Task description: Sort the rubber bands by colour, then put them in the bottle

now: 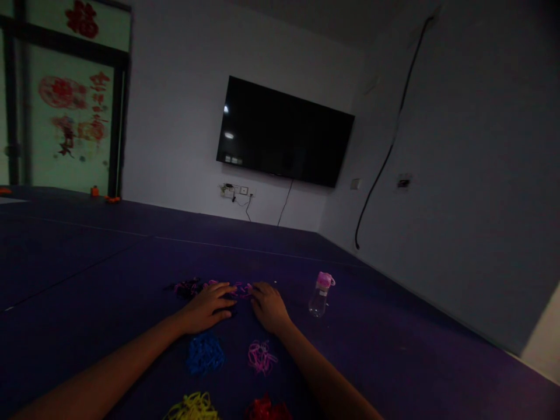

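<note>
Loose pink and black bands (189, 287) lie in a spread pile on the purple table (144, 268). My left hand (209, 307) rests over the right part of this pile, its fingers apart and pointing right. Facing it, my right hand (268, 306) touches the pile's right end with its fingertips, fingers slightly spread. Nearer to me are a heap of blue bands (205, 353) below my left hand and a smaller pink heap (261, 356) below my right. Yellow bands (192, 407) and red bands (268, 409) show at the bottom edge.
A clear bottle with a pink lid (319, 296) stands right of my right hand. Small orange objects (95, 191) lie at the far left edge. A black television (286, 131) hangs on the wall beyond, and a dark cable (389, 150) runs down the right wall.
</note>
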`<state>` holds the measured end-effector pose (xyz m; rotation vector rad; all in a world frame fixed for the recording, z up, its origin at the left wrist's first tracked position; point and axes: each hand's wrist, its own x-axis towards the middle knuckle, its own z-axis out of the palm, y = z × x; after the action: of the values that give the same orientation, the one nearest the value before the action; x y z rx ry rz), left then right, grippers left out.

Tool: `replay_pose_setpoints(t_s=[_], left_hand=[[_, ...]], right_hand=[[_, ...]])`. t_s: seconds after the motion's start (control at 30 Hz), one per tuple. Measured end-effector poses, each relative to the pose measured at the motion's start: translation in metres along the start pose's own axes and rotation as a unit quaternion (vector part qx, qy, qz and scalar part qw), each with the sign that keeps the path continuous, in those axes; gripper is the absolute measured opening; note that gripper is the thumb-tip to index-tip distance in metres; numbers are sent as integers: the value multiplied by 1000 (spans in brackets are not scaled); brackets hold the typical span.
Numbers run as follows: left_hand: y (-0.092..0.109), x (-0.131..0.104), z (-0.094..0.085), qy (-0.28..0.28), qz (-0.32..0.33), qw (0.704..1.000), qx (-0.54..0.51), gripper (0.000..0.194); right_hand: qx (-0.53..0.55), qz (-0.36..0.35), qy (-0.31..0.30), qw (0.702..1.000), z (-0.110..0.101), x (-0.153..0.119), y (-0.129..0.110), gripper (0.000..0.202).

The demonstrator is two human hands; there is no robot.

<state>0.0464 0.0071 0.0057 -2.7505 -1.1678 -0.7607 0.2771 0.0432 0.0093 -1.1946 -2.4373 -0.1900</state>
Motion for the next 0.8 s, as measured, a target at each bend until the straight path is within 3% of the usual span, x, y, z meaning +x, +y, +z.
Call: replay_pose_setpoints(t_s=[0.2, 0.33, 0.63, 0.8], left_hand=[[6, 1, -1, -16, 39, 999, -3, 31], [7, 1, -1, -22, 24, 999, -16, 26], [3, 3, 0, 51, -34, 998, 9, 20], [6, 4, -1, 27, -7, 1000, 7, 26]], right_hand=[[-25, 34, 0, 999, 6, 20, 0, 43], [-43, 48, -6, 998, 11, 26, 1, 49], [19, -79, 0, 997, 9, 23, 4, 34], [1, -88, -4, 996, 7, 23, -3, 44]])
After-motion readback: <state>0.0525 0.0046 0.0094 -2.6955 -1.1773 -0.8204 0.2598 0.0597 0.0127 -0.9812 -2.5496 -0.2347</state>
